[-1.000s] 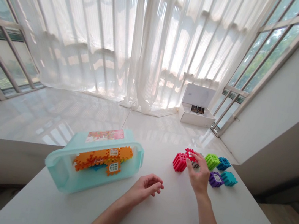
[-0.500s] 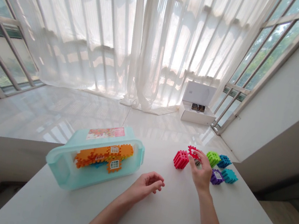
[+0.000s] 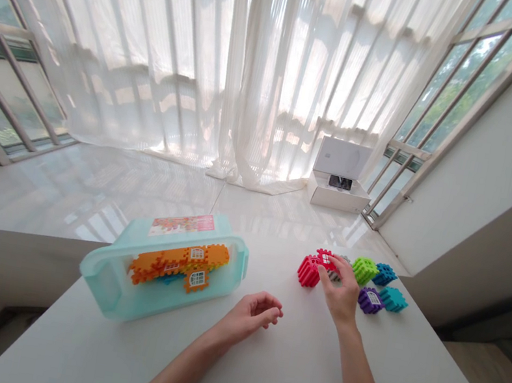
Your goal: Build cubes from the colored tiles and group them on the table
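My right hand (image 3: pixel 341 292) pinches a flat red window panel (image 3: pixel 326 259) against the top of a red waffle-sided cube (image 3: pixel 308 271). A grey block (image 3: pixel 341 260) is partly hidden behind those fingers. Around them stand a green block (image 3: pixel 364 271), a blue block (image 3: pixel 384 275), a purple block with a white window (image 3: pixel 370 300) and a teal block (image 3: pixel 393 299). My left hand (image 3: pixel 254 315) lies curled and empty on the white table (image 3: pixel 282 381), near a translucent aqua plastic box (image 3: pixel 110 285) holding orange interlocking pieces (image 3: pixel 178 265).
A printed label (image 3: pixel 182 225) sits on the aqua box. The table ends in an edge on the left and right, with a glossy tiled floor beyond. Farther off, an open white box (image 3: pixel 341 175) holding a phone stands before sheer curtains (image 3: pixel 258 66) and tall windows.
The red panel has moved down and left in my right hand, from above the red cube to against it. My left hand has stayed in place.
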### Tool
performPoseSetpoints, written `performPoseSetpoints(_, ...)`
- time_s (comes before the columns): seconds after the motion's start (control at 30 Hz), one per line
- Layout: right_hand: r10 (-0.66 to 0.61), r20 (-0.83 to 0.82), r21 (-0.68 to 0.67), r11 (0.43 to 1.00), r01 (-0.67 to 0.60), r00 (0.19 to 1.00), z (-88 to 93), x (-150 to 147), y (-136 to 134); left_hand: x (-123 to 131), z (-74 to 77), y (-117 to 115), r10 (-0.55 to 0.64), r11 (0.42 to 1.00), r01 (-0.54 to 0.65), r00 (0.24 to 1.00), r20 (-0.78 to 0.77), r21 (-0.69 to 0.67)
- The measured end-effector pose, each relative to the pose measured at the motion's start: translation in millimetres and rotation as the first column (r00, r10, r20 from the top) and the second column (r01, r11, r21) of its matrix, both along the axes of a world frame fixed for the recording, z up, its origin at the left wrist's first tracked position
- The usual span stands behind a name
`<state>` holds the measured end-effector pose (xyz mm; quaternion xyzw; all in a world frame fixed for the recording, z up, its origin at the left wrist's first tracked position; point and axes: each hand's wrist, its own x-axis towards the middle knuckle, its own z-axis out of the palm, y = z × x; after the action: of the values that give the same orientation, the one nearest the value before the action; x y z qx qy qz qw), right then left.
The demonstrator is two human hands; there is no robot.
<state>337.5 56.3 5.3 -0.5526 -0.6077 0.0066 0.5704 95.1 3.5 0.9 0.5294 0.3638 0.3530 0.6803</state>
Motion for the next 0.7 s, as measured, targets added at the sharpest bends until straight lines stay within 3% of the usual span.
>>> performPoseSetpoints(0.27, 0.044, 0.081, -0.077, 0.996, -0.038, 0.996, -5.6, -3.9, 1.5, 0.2, -0.1, 0.3, -0.003, 1.000, 0.003, 1.000, 0.008, 0.006)
performPoseSetpoints(0.7, 0.064, 0.055, -0.126, 0.990, -0.056, 0.996, -10.7, -3.5, 2.9, -0.4, -0.2, -0.3, -0.020, 1.000, 0.020, 1.000, 0.004, 0.022)
